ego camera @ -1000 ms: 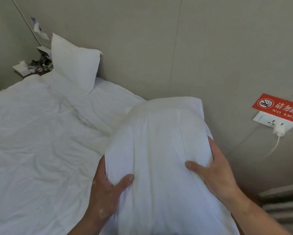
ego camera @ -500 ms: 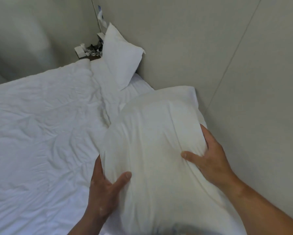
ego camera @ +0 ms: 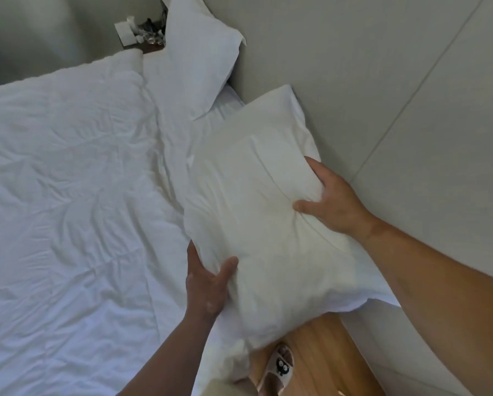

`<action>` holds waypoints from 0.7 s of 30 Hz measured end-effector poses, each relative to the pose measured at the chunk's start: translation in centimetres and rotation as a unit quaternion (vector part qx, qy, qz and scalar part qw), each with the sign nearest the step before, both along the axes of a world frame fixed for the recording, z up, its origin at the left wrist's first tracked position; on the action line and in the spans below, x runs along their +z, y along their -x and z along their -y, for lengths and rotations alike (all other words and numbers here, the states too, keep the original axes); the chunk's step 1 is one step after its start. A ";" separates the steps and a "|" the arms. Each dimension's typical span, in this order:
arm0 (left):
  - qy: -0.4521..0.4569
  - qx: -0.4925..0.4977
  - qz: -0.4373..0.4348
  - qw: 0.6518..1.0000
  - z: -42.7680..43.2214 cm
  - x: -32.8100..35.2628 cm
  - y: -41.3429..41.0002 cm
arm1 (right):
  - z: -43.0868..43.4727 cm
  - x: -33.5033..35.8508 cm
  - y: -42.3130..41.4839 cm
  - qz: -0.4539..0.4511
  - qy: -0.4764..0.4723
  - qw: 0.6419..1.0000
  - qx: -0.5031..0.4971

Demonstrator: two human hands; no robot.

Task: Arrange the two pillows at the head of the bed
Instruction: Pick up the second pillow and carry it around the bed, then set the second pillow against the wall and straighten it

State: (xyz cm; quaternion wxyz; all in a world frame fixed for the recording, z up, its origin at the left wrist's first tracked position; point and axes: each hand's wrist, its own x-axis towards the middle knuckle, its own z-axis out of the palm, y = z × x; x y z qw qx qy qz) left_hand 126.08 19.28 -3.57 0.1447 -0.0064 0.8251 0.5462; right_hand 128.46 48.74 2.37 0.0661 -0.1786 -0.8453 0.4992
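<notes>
I hold a white pillow point(ego camera: 256, 212) over the near corner of the bed, its far end close to the padded wall. My left hand point(ego camera: 206, 284) grips its lower left edge, thumb on top. My right hand point(ego camera: 329, 200) clutches its right side, bunching the cover. A second white pillow point(ego camera: 196, 52) leans upright against the wall at the far end of the bed's head.
A rumpled white duvet point(ego camera: 68, 195) covers the bed. The beige padded wall point(ego camera: 382, 81) runs along the right. A bedside surface with crumpled papers point(ego camera: 137, 32) sits at the far corner. Wooden floor point(ego camera: 322, 347) and a slippered foot point(ego camera: 279, 367) show below.
The held pillow has come down and turned toward the wall at the bed's head. My view swung left and down, so the no-smoking sign and socket are out of frame.
</notes>
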 end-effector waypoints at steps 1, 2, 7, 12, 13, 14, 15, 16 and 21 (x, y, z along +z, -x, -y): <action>0.010 -0.005 0.021 1.000 -0.6 -1.3 0.6 | -0.6 -1.1 0.8 0.016 -0.010 1.000 0.003; 0.019 -0.011 0.042 0.999 -1.0 -2.8 1.1 | -1.1 -2.3 1.4 0.032 -0.018 0.999 0.006; 0.060 -0.055 0.145 0.986 -3.4 -9.1 2.9 | -3.2 -8.4 2.6 0.110 -0.017 0.994 -0.006; 0.127 -0.171 0.234 0.949 -4.7 -13.5 2.7 | -5.4 -13.9 0.2 0.202 0.003 0.979 -0.012; 0.142 -0.203 0.235 0.940 -4.6 -13.8 3.0 | -5.7 -14.7 -0.6 0.220 0.001 0.975 -0.015; 0.164 -0.227 0.222 0.934 -4.4 -13.9 3.7 | -6.0 -15.3 -1.5 0.232 0.002 0.972 -0.027; 0.191 -0.244 0.187 0.932 -4.3 -13.9 4.8 | -6.2 -15.8 -2.2 0.238 0.006 0.970 -0.046; 0.220 -0.252 0.135 0.933 -4.3 -13.6 6.3 | -6.3 -16.0 -2.8 0.239 0.010 0.969 -0.065; 0.226 -0.312 -0.188 0.903 -12.2 -9.3 17.3 | -5.9 -16.4 -2.7 0.216 0.020 0.973 -0.083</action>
